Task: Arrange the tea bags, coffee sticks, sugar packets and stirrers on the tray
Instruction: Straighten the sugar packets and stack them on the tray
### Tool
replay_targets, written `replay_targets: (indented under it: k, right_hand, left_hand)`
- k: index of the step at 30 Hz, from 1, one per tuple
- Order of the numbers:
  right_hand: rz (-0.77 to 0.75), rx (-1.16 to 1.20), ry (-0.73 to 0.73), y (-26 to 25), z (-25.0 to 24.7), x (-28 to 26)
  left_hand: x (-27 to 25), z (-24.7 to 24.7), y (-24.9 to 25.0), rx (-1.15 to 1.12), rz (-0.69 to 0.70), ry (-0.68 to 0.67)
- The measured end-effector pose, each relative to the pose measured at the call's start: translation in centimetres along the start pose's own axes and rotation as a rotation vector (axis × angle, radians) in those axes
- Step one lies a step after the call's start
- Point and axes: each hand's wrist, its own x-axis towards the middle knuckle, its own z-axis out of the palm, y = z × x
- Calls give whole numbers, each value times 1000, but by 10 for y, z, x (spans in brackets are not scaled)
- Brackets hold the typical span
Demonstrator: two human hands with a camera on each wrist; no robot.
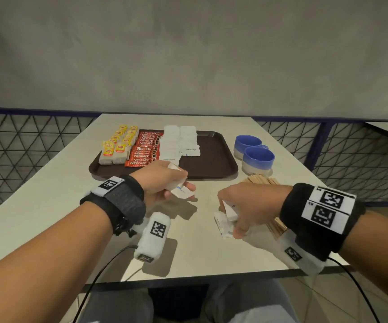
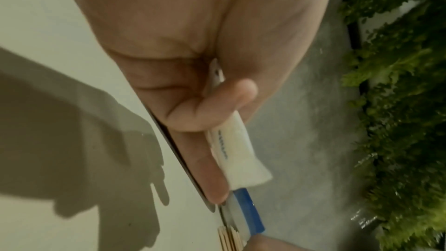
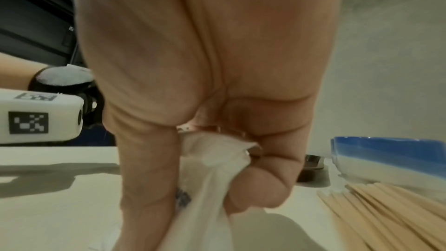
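A dark brown tray [image 1: 214, 157] holds yellow tea bags [image 1: 118, 145], red coffee sticks [image 1: 145, 151] and white sugar packets [image 1: 180, 141] in rows. My left hand [image 1: 165, 180] hovers by the tray's near edge and pinches white sugar packets [image 1: 180, 191] [image 2: 237, 152]. My right hand [image 1: 242, 210] grips a bunch of white sugar packets [image 1: 225, 220] [image 3: 207, 184] just above the table. Wooden stirrers [image 1: 274, 226] [image 3: 391, 213] lie in a pile on the table beside and partly under my right hand.
Two blue and white bowls [image 1: 258, 158] stand to the right of the tray; one shows in the right wrist view [image 3: 391, 157]. The beige table [image 1: 60, 206] ends near me at its front edge. A mesh railing [image 1: 13, 145] runs behind it.
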Motion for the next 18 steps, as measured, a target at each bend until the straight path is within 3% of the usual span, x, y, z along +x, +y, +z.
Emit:
replay_targets:
  k: [6, 12, 15, 18]
  right_hand:
    - [-75, 276, 119, -4, -10, 16]
    - [-118, 1000, 365, -5, -28, 44]
    - [-131, 1349, 398, -17, -32, 68]
    - [-107, 1435, 450, -29, -31, 98]
  left_hand:
    - [12, -8, -12, -126, -12, 49]
    - [33, -19, -14, -189, 15, 45]
    - [44, -22, -12, -296, 17, -44]
    - [55, -28, -12, -399, 28, -164]
